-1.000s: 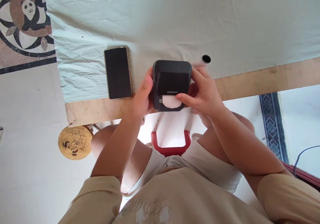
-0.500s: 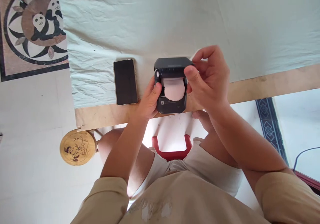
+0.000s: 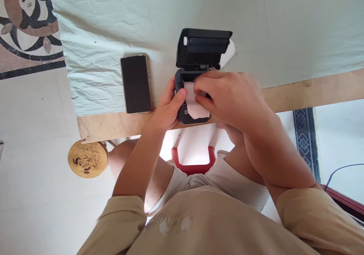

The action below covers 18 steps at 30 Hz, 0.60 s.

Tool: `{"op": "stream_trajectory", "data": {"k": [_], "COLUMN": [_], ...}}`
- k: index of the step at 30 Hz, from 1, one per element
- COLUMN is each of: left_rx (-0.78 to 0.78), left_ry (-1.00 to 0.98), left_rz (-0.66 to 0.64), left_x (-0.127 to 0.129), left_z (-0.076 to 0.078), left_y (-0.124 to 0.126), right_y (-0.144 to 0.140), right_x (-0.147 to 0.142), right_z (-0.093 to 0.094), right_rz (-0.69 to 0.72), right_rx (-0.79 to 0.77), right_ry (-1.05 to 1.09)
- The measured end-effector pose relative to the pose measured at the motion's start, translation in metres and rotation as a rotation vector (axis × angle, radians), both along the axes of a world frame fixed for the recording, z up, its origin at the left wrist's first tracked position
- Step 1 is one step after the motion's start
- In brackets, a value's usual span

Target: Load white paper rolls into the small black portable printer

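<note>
A small black portable printer (image 3: 202, 56) stands at the table's near edge with its lid swung up and back. My left hand (image 3: 168, 109) grips the left side of its body, thumb over the front rim. Inside the compartment sits a white paper roll (image 3: 191, 95), its loose end lying over the printer's front. My right hand (image 3: 233, 97) reaches in from the right, with bent fingers on the roll; part of the roll and the compartment's right side are hidden behind them. Behind the raised lid lies another white roll-like piece (image 3: 228, 54), partly covered.
A dark-screened phone (image 3: 136, 84) lies left of the printer on the pale green cloth (image 3: 113, 16). The table's bare wooden edge (image 3: 313, 90) runs along the front. Below it are a round wooden stool (image 3: 88, 159) and a red seat frame (image 3: 193, 169).
The printer's lid has opened upward and back. My right hand has moved from the lid's right corner down onto the paper roll, while my left hand keeps its hold.
</note>
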<state>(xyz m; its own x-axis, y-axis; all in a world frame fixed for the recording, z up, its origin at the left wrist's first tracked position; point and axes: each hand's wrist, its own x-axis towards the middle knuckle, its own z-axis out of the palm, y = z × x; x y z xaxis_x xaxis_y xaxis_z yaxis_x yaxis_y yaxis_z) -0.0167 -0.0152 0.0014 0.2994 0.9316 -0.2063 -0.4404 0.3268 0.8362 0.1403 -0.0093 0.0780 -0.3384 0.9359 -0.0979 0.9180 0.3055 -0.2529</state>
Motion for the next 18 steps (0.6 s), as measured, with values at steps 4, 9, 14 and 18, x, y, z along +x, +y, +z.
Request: {"op": "stream_trajectory", "data": {"k": [4,9,14,18], "left_rx": [-0.005,0.022,-0.034,-0.119], "left_ry": [0.004,0.032,0.004,0.006], "left_rz": [-0.016,-0.007,0.034,0.068], "left_x": [0.001,0.002,0.000,-0.002], "left_z": [0.001,0.002,-0.006,-0.011], "left_y": [-0.001,0.000,0.000,0.000], "right_y": [0.006,0.002,-0.002,0.015], "right_x": [-0.003,0.008,0.041,0.065], "right_z": [-0.002,0.005,0.007,-0.013], "right_rz": [-0.054,-0.036,-0.119,-0.467], "right_rx": [-0.067,-0.049,-0.213,-0.083], "right_ry": [-0.043,0.091,0.891,1.197]}}
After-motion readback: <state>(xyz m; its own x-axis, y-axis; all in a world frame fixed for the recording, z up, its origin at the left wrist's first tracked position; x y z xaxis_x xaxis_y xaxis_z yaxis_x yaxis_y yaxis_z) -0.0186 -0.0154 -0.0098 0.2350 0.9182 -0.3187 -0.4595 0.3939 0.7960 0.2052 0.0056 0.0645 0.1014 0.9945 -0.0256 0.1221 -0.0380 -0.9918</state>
